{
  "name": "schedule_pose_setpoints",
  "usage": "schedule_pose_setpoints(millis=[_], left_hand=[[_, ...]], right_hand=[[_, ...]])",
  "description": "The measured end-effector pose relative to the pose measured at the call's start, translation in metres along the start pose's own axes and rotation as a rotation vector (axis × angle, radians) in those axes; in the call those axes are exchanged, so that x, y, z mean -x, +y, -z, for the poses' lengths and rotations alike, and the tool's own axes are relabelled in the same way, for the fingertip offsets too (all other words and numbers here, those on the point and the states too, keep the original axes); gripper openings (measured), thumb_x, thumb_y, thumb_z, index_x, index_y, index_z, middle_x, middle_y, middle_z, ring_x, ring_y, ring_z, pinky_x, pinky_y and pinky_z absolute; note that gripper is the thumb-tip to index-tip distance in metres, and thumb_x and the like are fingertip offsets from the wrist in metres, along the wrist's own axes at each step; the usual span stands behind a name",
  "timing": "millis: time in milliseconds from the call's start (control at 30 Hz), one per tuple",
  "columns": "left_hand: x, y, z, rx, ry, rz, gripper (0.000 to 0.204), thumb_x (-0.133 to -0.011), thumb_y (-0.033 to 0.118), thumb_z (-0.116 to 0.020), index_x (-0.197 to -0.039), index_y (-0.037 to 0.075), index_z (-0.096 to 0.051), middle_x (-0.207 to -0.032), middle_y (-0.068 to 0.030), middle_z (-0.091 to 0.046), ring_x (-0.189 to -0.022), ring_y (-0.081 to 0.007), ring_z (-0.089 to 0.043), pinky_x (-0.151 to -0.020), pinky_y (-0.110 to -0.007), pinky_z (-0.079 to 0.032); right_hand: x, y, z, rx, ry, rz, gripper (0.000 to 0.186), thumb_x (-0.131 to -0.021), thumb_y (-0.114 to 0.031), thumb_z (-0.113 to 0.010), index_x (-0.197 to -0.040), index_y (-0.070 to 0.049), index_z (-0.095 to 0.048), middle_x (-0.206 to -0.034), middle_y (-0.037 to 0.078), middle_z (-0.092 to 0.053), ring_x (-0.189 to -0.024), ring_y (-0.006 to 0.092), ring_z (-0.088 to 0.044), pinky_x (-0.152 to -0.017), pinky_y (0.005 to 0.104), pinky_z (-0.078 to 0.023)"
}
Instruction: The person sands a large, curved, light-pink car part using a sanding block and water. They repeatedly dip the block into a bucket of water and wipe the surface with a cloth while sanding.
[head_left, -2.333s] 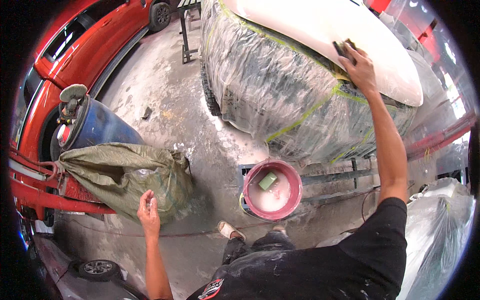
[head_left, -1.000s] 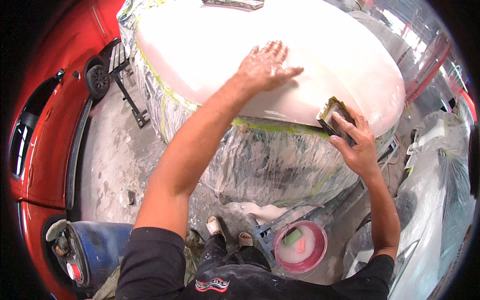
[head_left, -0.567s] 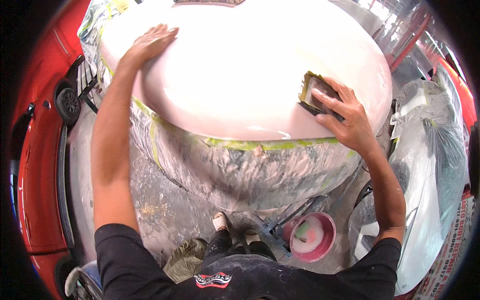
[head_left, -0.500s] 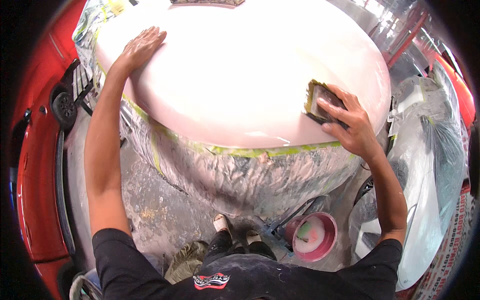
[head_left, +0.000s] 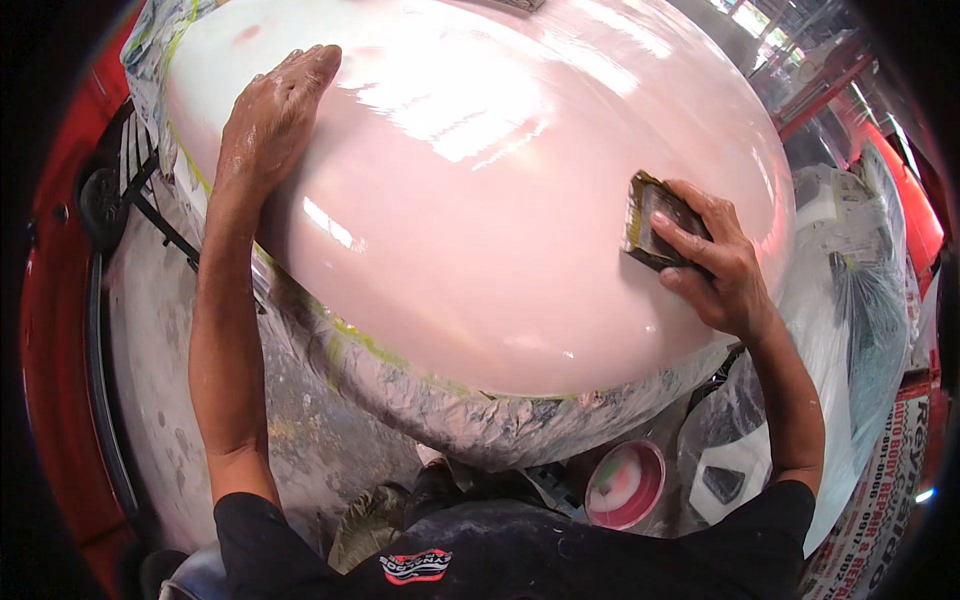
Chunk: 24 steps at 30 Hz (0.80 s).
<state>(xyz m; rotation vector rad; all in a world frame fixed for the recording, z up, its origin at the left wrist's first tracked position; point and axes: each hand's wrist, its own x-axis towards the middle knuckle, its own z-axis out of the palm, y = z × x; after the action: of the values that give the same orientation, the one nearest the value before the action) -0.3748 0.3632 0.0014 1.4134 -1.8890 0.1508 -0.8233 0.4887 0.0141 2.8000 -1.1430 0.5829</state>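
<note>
A large rounded car body panel (head_left: 450,260), pale pink and wet, spreads out before me and mirrors bright light. Against its far left part rests my left hand (head_left: 275,120), open, with no object in it; its fingertips are partly turned out of sight. On the right side of the panel, my right hand (head_left: 722,262) grips a dark sanding block (head_left: 672,222) with a yellowish, ragged edge. The block lies against the wet surface, fingers on top and thumb at the near side. Crumpled masking sheet (head_left: 400,395) with yellow-green tape hangs below the panel's edge.
A pinkish-red bucket (head_left: 652,490) of cloudy water with something green inside stands on the floor near my right. Plastic sheeting (head_left: 840,290) covers a car part at right. A red car (head_left: 60,330) stands at left. A flat dark piece (head_left: 510,4) lies atop the panel.
My view has shifted closer over the panel, whose glare has dimmed. The sanding block sits slightly farther right in the picture, still in my right hand. My left hand appears more bent than before.
</note>
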Motion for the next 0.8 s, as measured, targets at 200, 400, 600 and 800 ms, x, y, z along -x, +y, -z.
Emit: schedule_pose_setpoints(millis=[200,400,600,800], left_hand=[[-0.001,-0.001,0.001,0.084,0.012,0.065,0.055,-0.104,0.048,-0.043,-0.131,0.005,-0.064,-0.135,-0.0193,-0.063,-0.123,-0.0401,-0.059,-0.106,-0.042,-0.044],[-0.005,-0.043,-0.004,-0.102,0.031,-0.318,0.054,-0.104,0.047,-0.046,-0.131,0.005,-0.065,-0.136,-0.0197,-0.062,-0.127,-0.0389,-0.058,-0.109,-0.041,-0.043],[-0.003,-0.011,0.002,0.045,-0.018,0.077,0.056,-0.103,0.047,-0.047,-0.134,0.004,-0.063,-0.14,-0.0205,-0.059,-0.132,-0.0393,-0.054,-0.112,-0.041,-0.04],[-0.006,-0.014,-0.005,-0.022,-0.048,-0.082,0.046,-0.106,0.034,-0.045,-0.135,0.004,-0.062,-0.14,-0.0204,-0.059,-0.132,-0.0389,-0.054,-0.113,-0.041,-0.04]], right_hand=[[-0.093,0.01,-0.035,0.062,0.15,0.084,0.042,-0.09,-0.025,-0.07,-0.13,-0.012,-0.069,-0.136,0.018,-0.058,-0.115,0.0397,-0.058,-0.103,0.0473,-0.045],[-0.121,-0.01,-0.043,0.076,0.151,-0.045,0.041,-0.095,-0.03,-0.065,-0.132,-0.012,-0.068,-0.134,0.017,-0.061,-0.114,0.0384,-0.058,-0.102,0.0455,-0.044],[0.001,-0.014,-0.018,0.099,0.158,-0.076,0.048,-0.086,-0.024,-0.074,-0.129,-0.005,-0.068,-0.135,0.024,-0.057,-0.115,0.0398,-0.058,-0.103,0.0483,-0.043],[-0.156,-0.003,-0.056,0.205,0.183,-0.139,0.035,-0.095,-0.036,-0.062,-0.123,-0.017,-0.071,-0.117,0.019,-0.065,-0.106,0.0387,-0.061,-0.096,0.0514,-0.046]])
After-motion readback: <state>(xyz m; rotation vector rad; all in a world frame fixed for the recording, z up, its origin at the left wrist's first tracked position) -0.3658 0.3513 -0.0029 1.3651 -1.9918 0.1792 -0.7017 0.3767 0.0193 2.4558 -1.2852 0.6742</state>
